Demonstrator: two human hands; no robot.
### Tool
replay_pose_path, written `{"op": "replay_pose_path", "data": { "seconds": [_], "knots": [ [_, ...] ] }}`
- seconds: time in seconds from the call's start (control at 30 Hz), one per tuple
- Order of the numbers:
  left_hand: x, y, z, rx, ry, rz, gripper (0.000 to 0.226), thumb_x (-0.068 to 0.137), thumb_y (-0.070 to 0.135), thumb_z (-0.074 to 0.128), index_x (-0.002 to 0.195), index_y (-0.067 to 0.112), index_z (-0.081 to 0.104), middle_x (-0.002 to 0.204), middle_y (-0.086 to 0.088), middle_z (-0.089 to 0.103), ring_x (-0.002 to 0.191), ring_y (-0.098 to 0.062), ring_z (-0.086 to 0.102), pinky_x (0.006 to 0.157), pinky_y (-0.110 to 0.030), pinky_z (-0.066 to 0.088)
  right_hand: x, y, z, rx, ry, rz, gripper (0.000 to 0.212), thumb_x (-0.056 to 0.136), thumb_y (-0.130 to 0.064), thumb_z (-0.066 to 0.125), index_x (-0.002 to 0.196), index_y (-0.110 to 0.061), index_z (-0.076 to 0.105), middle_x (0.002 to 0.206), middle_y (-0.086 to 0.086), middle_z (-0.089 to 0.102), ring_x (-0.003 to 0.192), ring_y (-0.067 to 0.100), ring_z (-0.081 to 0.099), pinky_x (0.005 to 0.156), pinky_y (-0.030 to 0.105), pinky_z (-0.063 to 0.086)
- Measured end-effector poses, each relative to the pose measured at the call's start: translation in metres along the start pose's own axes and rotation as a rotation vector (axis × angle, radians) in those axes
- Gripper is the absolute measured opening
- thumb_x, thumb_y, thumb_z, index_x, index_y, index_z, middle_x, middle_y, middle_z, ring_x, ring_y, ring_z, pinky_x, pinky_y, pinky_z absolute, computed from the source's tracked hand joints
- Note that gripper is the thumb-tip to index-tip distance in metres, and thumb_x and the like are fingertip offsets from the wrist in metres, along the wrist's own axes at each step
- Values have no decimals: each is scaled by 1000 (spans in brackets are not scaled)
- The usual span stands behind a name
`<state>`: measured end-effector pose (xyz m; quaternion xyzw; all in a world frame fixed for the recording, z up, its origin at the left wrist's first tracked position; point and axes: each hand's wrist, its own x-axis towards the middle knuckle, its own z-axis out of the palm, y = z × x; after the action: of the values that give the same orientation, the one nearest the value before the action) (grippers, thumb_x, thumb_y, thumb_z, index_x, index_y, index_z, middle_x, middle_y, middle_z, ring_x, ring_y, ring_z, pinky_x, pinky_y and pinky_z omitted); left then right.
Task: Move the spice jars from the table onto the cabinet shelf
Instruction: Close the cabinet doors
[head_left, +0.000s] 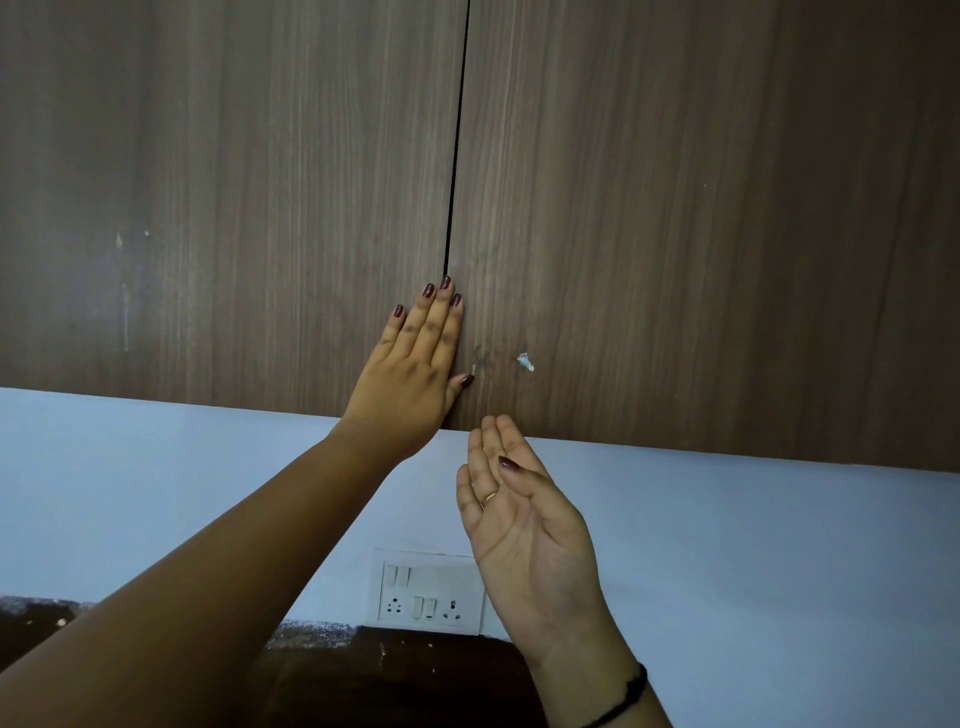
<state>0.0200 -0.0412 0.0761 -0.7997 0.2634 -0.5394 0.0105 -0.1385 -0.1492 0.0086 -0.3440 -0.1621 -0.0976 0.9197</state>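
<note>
Both cabinet doors (675, 208) look shut, left hand (415, 364) flat and empty on the center seam, right hand (524, 530) open just below the right door's bottom edge, no spice jars in view.

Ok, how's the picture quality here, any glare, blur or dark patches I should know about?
Head view: soft, even light with no glare; the cabinet doors darken toward the upper corners; both the left hand and right hand look sharp, the left forearm is in shade; the cabinet's lower edge slopes, likely from the wide lens or head tilt.
</note>
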Motion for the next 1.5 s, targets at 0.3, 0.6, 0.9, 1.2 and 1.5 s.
{"op": "replay_pose_path", "data": {
  "seconds": [0.3,0.6,0.9,1.2,1.5],
  "knots": [
    [-3,7,-36,-100,-226,-27,75,102,49,23,156,5,-6,164,-14,-13,153,-27,-8,125,-42,6,-49,-25,8,-211,-96,-41,66,79,-8,54,143,-19,46,143,-7,54,132,11,52,116,36,34],
    [-52,36,-74,-247,-180,-77,77,98,57,16,157,9,1,165,-9,-5,153,-24,-5,124,-40,4,-90,-32,6,-435,-96,4,51,78,-15,58,126,-33,58,135,-18,60,129,5,54,112,31,38],
    [-106,70,-91,-197,-266,-138,82,92,65,1,157,16,-5,165,-2,-14,151,-20,-15,121,-34,-7,-126,-39,-18,-438,-68,58,52,75,-15,60,124,-35,59,136,-18,59,132,8,51,113,34,36],
    [-140,101,-113,-141,-312,-155,81,94,64,6,157,15,-8,165,-4,-15,151,-22,-17,121,-37,-6,-162,-52,-34,-493,-111,32,53,80,-19,61,130,-35,56,139,-21,56,132,3,50,115,33,36],
    [-171,107,-137,-78,-339,-160,77,98,61,13,157,14,-4,165,-3,-13,151,-20,-16,119,-35,-11,-177,-37,-29,-694,-160,-47,60,93,-8,60,141,-40,43,147,-26,44,136,-8,39,111,18,35]
  ]
}}
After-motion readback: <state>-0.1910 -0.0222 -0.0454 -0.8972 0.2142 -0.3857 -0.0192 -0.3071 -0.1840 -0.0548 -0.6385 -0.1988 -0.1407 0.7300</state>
